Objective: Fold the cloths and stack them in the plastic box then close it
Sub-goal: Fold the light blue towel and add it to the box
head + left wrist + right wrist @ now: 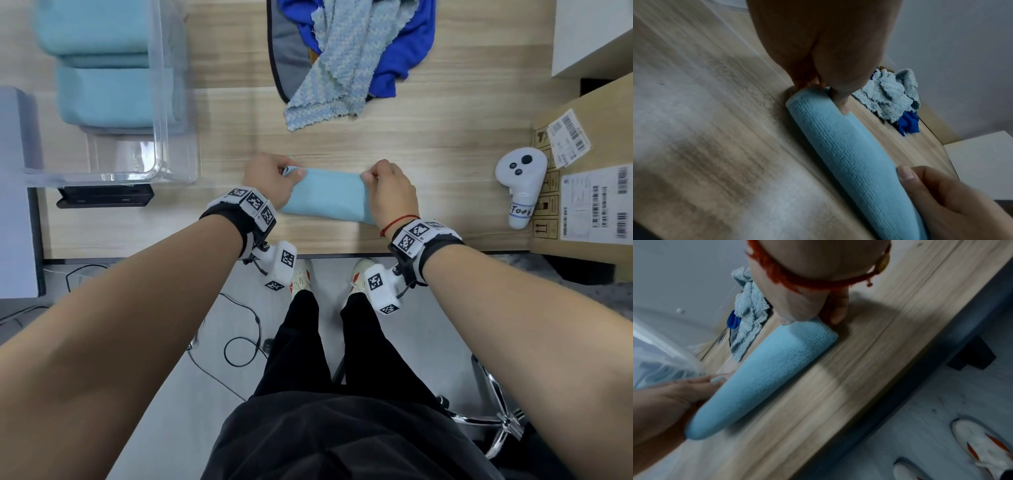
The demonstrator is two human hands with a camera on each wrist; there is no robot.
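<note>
Folded light-blue cloth point(327, 195): on surface point(428, 154), right of plastic box point(178, 137). Left hand point(270, 178), right hand point(390, 188): fingers pinching far corners. Risk: uneven pull likely skews fold.

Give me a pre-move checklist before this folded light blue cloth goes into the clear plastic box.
1. Left hand pinches its end of the folded light blue cloth: ok.
2. Right hand pinches the other end: ok.
3. Cloth folded evenly: cannot tell, the underside is hidden.
4. Clear plastic box is open on top: ok.
5. Room in the box beside the folded teal cloths: ok, bare floor at the near end.
6. Crumpled pale blue knitted cloth out of the path: ok.
</note>
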